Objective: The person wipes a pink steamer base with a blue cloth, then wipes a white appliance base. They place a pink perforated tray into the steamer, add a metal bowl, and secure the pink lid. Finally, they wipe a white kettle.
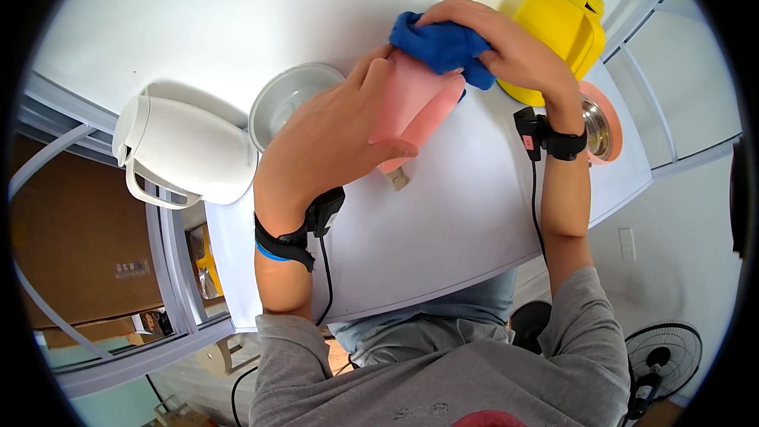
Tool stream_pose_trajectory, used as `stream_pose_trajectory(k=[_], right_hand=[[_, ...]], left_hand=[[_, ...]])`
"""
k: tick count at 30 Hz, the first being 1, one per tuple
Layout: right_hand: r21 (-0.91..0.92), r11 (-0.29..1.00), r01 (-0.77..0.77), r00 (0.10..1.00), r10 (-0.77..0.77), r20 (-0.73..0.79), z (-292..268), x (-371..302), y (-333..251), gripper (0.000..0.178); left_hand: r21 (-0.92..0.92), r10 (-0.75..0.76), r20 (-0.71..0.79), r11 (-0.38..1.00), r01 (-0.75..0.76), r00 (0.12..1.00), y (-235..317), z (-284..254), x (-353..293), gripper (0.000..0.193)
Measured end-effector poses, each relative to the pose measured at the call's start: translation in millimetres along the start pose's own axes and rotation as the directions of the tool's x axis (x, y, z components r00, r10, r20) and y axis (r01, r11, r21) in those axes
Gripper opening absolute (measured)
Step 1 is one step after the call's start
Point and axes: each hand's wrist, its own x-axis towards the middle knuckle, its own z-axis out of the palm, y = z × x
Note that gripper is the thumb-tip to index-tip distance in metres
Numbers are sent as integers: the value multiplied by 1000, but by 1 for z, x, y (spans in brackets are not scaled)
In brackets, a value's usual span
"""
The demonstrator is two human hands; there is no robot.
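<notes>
My left hand (320, 134) is wrapped round a pink jug (409, 95), which lies tilted above the white table, its long handle-like strip toward the right. The left hand and the cloth hide much of its body. A bunched blue cloth (443, 46) is in my right hand (514, 47), pressed on the jug's far end. Below the jug's near end, a small beige piece (398, 179) shows on the table; its kind is unclear.
A white jug (194, 146) and a translucent bowl (288, 95) stand to the left. On the right are a yellow jug (553, 24) and a pink bowl with a metal inside (598, 128). The table's near edge (443, 285) curves before me. Cables hang from both wrist straps.
</notes>
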Motion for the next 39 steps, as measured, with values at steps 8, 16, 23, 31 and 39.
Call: stream_pose_trajectory(k=[8, 16, 23, 31, 39], right_hand=[[-215, 974, -79, 989, 103, 104, -38, -23, -28, 73], [-133, 966, -223, 933, 251, 258, -59, -45, -24, 73], [-301, 895, -329, 911, 385, 149, -56, -48, -14, 65], [-100, 994, -45, 994, 35, -104, -23, -5, -10, 55], [-11, 864, -503, 808, 475, 348, -7, -9, 0, 63]], left_hand=[[30, 30, -43, 999, -29, 999, 6, 4, -1, 87], [36, 16, -25, 999, -15, 1000, 0, 3, -4, 91], [63, 36, -89, 998, -31, 995, -1, 6, -7, 92], [56, 7, -48, 998, -5, 999, 5, -1, -8, 88], [76, -10, -84, 997, 16, 996, 12, -1, -11, 90]])
